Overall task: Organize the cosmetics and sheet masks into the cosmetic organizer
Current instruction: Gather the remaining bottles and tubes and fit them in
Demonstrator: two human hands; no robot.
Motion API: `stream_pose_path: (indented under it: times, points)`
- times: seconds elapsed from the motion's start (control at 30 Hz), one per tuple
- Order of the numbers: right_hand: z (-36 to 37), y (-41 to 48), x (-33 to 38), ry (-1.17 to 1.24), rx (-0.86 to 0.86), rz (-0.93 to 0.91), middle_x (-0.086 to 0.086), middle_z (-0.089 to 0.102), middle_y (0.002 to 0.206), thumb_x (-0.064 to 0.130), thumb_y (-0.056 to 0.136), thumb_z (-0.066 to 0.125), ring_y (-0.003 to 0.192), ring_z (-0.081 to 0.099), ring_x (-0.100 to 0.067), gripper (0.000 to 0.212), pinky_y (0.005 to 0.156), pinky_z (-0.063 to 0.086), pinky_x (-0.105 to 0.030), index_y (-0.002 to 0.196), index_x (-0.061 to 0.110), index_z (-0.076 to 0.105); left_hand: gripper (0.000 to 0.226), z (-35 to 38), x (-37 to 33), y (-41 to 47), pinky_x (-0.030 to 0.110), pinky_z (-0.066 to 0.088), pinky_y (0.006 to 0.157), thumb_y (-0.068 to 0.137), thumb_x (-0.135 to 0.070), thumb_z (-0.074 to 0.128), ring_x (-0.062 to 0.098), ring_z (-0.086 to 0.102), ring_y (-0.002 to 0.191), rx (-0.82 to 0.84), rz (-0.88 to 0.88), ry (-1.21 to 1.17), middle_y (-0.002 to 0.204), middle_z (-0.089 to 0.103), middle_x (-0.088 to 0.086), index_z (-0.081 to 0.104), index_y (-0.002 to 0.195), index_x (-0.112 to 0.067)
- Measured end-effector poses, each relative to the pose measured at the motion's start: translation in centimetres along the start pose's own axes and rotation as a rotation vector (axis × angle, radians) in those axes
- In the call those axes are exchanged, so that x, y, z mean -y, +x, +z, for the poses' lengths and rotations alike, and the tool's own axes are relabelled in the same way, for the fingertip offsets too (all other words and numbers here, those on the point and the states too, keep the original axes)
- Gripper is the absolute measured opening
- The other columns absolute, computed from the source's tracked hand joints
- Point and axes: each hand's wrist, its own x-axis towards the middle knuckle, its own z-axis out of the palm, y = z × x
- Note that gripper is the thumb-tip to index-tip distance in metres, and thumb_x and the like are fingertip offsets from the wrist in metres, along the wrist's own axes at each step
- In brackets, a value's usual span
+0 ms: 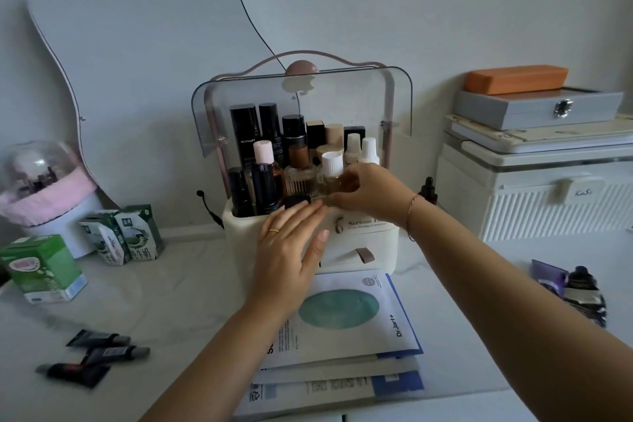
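The cream cosmetic organizer (370,240) stands mid-table with its clear lid (342,103) swung up. Several bottles fill its top compartment. My right hand (368,193) holds a small clear bottle with a white ribbed cap (331,166) at the front of that compartment. My left hand (291,250) lies flat with straight fingers against the organizer's front, fingertips by a black round cap (295,200). A stack of sheet masks (346,329) lies in front of the organizer, under my left forearm. Three dark tubes (92,355) lie at front left.
A dark dropper bottle (429,189) stands right of the organizer. Purple and black sachets (570,288) lie at right. Milk cartons (123,233), a green box (42,269) and a domed pink holder (41,181) sit left. White storage boxes (534,188) stack at right; a mirror (137,62) leans behind.
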Motion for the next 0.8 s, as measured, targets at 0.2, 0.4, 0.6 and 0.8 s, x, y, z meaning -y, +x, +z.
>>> stream_pose_path:
  times: [0.2, 0.4, 0.6, 0.8]
  points:
    - [-0.3, -0.8, 0.0, 0.000, -0.018, -0.026, -0.003, 0.068, 0.094, 0.037, 0.083, 0.065, 0.085, 0.063, -0.018, 0.031, 0.080, 0.054, -0.032, 0.101, 0.011, 0.064, 0.043, -0.1, -0.1, 0.0, 0.027, 0.020, 0.110, 0.095, -0.034, 0.037, 0.013, 0.046, 0.126, 0.002, -0.003, -0.001, 0.132, 0.058, -0.001, 0.059, 0.126, -0.014]
    - [0.8, -4.5, -3.2, 0.329, -0.630, -0.074, 0.017, 0.063, 0.080, 0.020, 0.085, 0.062, 0.075, 0.061, 0.002, 0.005, 0.069, 0.047, -0.005, 0.089, 0.022, 0.063, 0.043, 0.3, 0.1, -0.2, 0.025, 0.018, 0.111, 0.095, -0.034, 0.038, 0.010, 0.044, 0.127, 0.001, 0.010, 0.018, 0.133, 0.056, -0.003, 0.058, 0.128, -0.015]
    - [1.3, -3.1, -12.0, 0.295, -0.793, 0.395, -0.002, 0.050, 0.108, 0.020, 0.078, 0.068, 0.102, 0.051, -0.021, 0.041, 0.088, 0.045, -0.030, 0.114, 0.012, 0.050, 0.044, 0.6, 0.1, -0.2, 0.022, 0.013, 0.112, 0.094, -0.035, 0.037, 0.008, 0.041, 0.126, -0.015, 0.001, 0.024, 0.133, 0.055, -0.004, 0.057, 0.128, -0.015]
    - [3.5, -2.3, -16.9, 0.349, -0.524, 0.526, -0.006, 0.061, 0.123, 0.031, 0.078, 0.072, 0.096, 0.056, -0.018, 0.059, 0.077, 0.042, -0.028, 0.129, 0.014, 0.047, 0.043, 0.7, 0.1, -0.1, 0.028, 0.019, 0.111, 0.094, -0.034, 0.038, 0.011, 0.044, 0.126, -0.016, -0.009, 0.008, 0.133, 0.055, -0.006, 0.058, 0.127, -0.015]
